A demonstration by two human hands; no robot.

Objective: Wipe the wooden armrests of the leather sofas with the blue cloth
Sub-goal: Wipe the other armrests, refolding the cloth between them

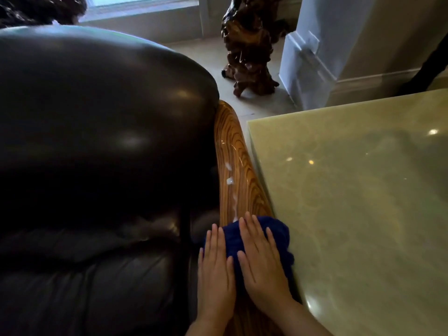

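Hands flat on the job: the left hand [215,270] and the right hand [260,260] lie side by side, palms down, fingers stretched out and pressing on the bunched dark blue cloth [257,234]. Neither is gripping it, both are just spread open on top. The cloth sits on the glossy, curved wooden armrest with bold striped grain [238,151], at its near end, and the right edge of the cloth touches the pale green polished stone table [351,190] right beside the armrest. Small white specks and a wet-looking streak show on the wood just beyond the cloth. The dark brown padded leather sofa [97,117] bulges on the left. A gnarled dark wooden sculpture [247,49] stands on the floor beyond.
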